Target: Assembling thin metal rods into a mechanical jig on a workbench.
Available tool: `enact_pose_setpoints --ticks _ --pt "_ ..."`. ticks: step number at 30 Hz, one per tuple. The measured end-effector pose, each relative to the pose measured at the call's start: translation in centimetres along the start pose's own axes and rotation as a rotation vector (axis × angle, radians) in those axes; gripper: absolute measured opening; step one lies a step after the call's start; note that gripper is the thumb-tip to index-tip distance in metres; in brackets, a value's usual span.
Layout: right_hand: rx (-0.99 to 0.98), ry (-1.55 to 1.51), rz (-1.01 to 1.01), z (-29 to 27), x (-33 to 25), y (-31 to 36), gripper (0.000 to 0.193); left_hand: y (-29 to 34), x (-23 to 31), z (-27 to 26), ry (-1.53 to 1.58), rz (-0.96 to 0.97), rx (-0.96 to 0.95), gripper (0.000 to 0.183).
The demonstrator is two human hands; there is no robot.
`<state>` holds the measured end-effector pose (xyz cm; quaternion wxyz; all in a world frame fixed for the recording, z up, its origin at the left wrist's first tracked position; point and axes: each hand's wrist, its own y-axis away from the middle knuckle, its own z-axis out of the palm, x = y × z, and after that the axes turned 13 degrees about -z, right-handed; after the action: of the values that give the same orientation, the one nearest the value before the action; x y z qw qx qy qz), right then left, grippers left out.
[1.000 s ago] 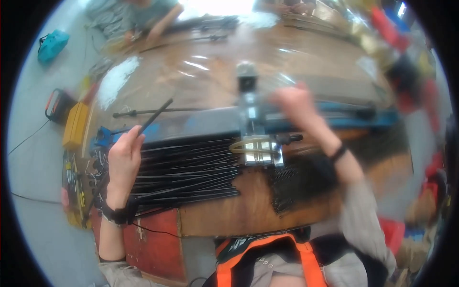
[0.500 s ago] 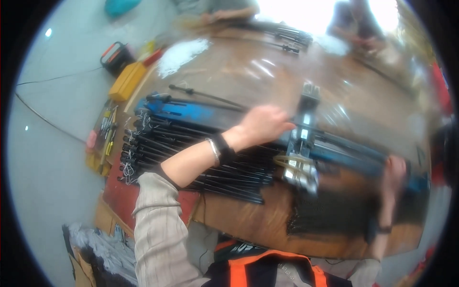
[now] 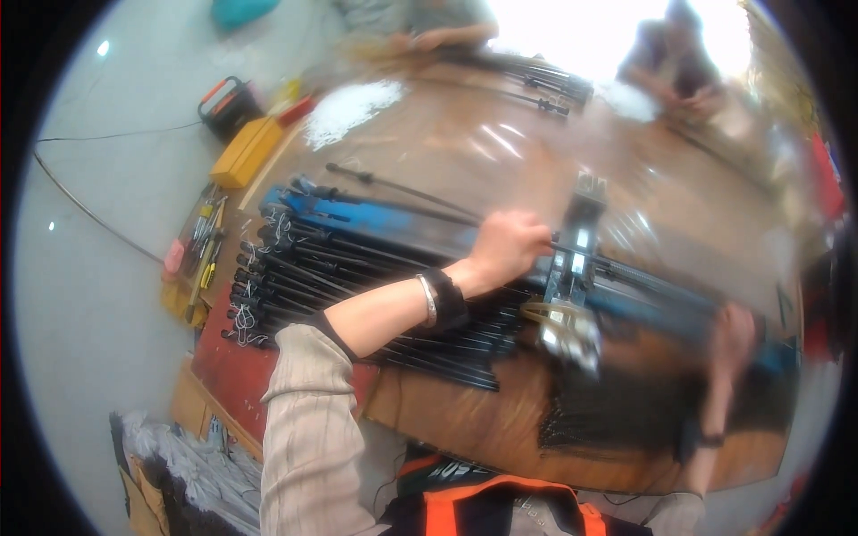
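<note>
My left hand (image 3: 511, 252) is closed round a thin black rod (image 3: 407, 189), just left of a metal clamp fixture (image 3: 572, 259). The rod's knobbed end points to the upper left, and its other side reaches toward the fixture. A yellowish loop (image 3: 556, 313) hangs at the fixture's near end. My right hand (image 3: 735, 338) is by the right end of the long blue rail (image 3: 639, 313); its fingers are smeared by motion. Many similar black rods (image 3: 357, 290), some with white cords at their ends, lie in a row under my left forearm.
A dark pile of thin pieces (image 3: 617, 415) lies at the table's near right. Left are a yellow box (image 3: 248, 152), hand tools (image 3: 207, 237) and a red board (image 3: 234, 375). White pieces (image 3: 353, 112) are heaped farther back. Two other people (image 3: 675, 62) sit across the table.
My left hand has shifted slightly right and nearer in the picture, closer to the fixture. The whole view has moved a little; my right hand stays near the rail's right end.
</note>
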<state>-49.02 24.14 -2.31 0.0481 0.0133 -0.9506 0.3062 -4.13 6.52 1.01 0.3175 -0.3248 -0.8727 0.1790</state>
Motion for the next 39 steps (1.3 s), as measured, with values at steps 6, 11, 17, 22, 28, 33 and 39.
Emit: enact_pose_setpoints --ticks 6,11,17,22,28,33,39 --pt "0.113 -0.070 -0.126 -1.4 -3.7 0.0 0.024 -0.4 0.6 0.3 -0.004 0.029 -0.007 0.019" --pt "0.150 -0.258 -0.357 -3.2 -12.1 0.4 0.023 -0.6 -0.1 -0.1 -0.130 -0.044 -0.242 0.014" --pt "0.082 -0.448 -0.217 -3.8 -14.4 2.7 0.020 -1.3 1.7 0.0 -0.229 -0.117 -0.276 0.012" --pt "0.106 -0.554 -0.202 -3.0 -16.2 1.5 0.022 -1.1 1.4 0.2 -0.240 -0.095 -0.268 0.009" --pt "-0.013 -0.821 -0.207 -1.3 -17.4 -0.6 0.023 -1.2 0.8 0.4 -0.240 -0.016 -0.214 0.006" --pt "-0.112 -0.976 -0.128 -0.6 -15.5 -0.4 0.023 -1.2 1.1 1.2 -0.253 0.163 -0.137 0.004" --pt "-0.305 -0.773 -0.473 -2.5 -17.2 3.1 0.024 -2.2 -4.7 -1.0 -0.394 0.358 0.009 0.004"
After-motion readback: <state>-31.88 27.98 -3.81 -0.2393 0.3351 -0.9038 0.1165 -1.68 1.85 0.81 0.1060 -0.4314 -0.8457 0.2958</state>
